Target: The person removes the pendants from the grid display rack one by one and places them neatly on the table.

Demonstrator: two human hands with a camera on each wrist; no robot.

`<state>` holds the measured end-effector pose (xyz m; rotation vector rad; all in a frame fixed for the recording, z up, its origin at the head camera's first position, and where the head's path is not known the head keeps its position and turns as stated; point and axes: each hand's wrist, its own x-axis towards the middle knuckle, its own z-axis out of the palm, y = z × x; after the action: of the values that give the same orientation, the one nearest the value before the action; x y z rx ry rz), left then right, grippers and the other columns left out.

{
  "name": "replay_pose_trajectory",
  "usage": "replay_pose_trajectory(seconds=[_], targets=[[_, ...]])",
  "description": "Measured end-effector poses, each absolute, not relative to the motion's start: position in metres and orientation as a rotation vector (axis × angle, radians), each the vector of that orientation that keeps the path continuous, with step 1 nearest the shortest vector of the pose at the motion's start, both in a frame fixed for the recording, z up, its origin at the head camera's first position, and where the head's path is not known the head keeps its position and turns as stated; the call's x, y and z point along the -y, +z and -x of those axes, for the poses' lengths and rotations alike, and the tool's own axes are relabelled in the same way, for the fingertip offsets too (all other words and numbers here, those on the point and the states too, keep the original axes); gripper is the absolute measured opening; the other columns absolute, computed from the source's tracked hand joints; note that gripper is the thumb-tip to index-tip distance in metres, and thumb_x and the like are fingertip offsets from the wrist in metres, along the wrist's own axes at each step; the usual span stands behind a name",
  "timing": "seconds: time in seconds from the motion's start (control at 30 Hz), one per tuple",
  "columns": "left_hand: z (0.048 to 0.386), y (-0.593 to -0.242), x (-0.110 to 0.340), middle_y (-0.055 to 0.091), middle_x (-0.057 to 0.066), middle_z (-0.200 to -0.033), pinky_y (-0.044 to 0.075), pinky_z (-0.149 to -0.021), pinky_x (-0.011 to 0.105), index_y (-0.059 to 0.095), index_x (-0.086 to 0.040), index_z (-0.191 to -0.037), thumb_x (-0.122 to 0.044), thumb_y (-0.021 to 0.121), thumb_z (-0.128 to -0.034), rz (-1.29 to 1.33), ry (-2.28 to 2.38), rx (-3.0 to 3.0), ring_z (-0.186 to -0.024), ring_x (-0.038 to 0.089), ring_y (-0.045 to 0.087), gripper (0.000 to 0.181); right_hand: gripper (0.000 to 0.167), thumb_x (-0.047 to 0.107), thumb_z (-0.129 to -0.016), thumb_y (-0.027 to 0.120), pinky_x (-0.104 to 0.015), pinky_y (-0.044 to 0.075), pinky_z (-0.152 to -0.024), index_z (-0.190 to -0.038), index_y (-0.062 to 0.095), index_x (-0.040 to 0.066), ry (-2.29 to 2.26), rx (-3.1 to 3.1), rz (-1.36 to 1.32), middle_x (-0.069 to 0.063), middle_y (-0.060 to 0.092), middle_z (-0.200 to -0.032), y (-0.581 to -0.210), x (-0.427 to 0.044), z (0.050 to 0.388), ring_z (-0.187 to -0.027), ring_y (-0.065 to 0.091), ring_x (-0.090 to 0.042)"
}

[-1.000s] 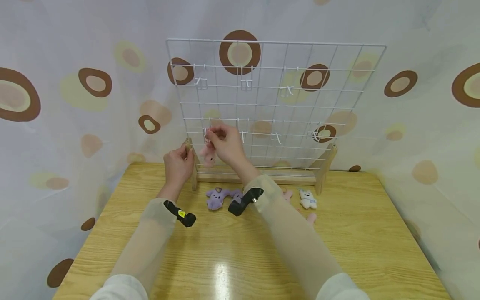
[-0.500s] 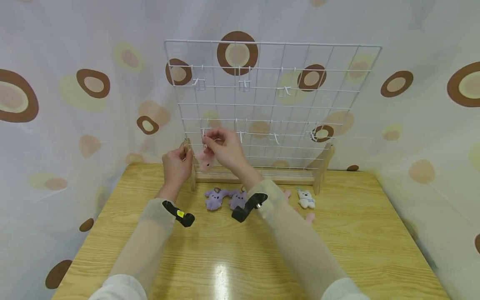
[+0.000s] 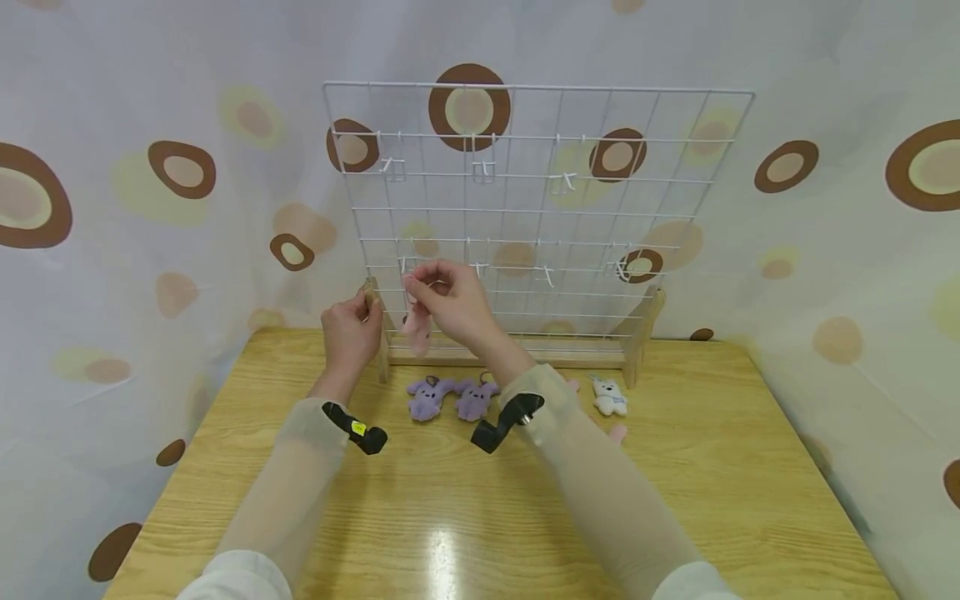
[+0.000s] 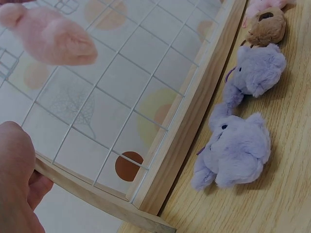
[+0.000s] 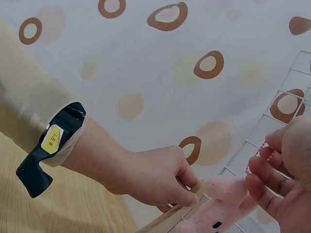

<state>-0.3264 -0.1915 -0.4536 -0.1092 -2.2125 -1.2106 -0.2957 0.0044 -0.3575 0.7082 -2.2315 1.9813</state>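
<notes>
My left hand (image 3: 351, 333) grips the left wooden upright (image 3: 384, 360) of a stand that holds a white wire grid rack (image 3: 540, 87). A pink plush keychain (image 3: 417, 335) hangs from my right hand (image 3: 456, 307), in front of the grid's lower left. In the right wrist view, the thumb and fingers pinch its pink bead chain (image 5: 254, 154). A white hook (image 3: 403, 265) on the grid is just above the right fingertips. The left wrist view has the pink plush dangling at upper left, its face turned away.
Two purple plush keychains (image 3: 427, 400) lie before the stand. A white plush (image 3: 610, 397) lies farther right, near pink ones (image 3: 617, 433) partly behind my right forearm. The left wrist view also shows a brown plush (image 4: 268, 28). Several white hooks (image 3: 547, 277) line the grid.
My right hand has lowered slightly, and the pink plush has swung and turned beneath it. The left hand stays on the upright. The second purple plush is now more exposed.
</notes>
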Motion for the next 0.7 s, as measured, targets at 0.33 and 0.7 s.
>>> replay_pose_trajectory(seconds=[0.33, 0.7], targets=[[0.325, -0.453, 0.190, 0.076, 0.023, -0.100, 0.061, -0.086, 0.046, 0.078, 0.006, -0.099, -0.008, 0.066, -0.1020, 0.092, -1.215, 2.249, -0.102, 0.034, 0.075, 0.019, 0.014, 0.012, -0.104, 0.070, -0.028, 0.056, -0.068, -0.108, 0.073, -0.001, 1.952, 2.237, -0.680, -0.020, 0.071, -0.098, -0.355, -0.019, 0.286, -0.072, 0.067, -0.017], [0.324, -0.452, 0.190, 0.075, 0.026, -0.104, 0.061, -0.086, 0.047, 0.077, 0.010, -0.109, -0.005, 0.065, -0.1009, 0.072, -1.236, 2.245, -0.102, 0.036, 0.076, 0.021, 0.014, 0.009, -0.103, 0.071, -0.029, 0.055, -0.071, -0.107, 0.073, -0.004, 1.912, 2.216, -0.734, -0.017, 0.072, -0.096, -0.354, -0.040, 0.276, -0.073, 0.066, -0.021]])
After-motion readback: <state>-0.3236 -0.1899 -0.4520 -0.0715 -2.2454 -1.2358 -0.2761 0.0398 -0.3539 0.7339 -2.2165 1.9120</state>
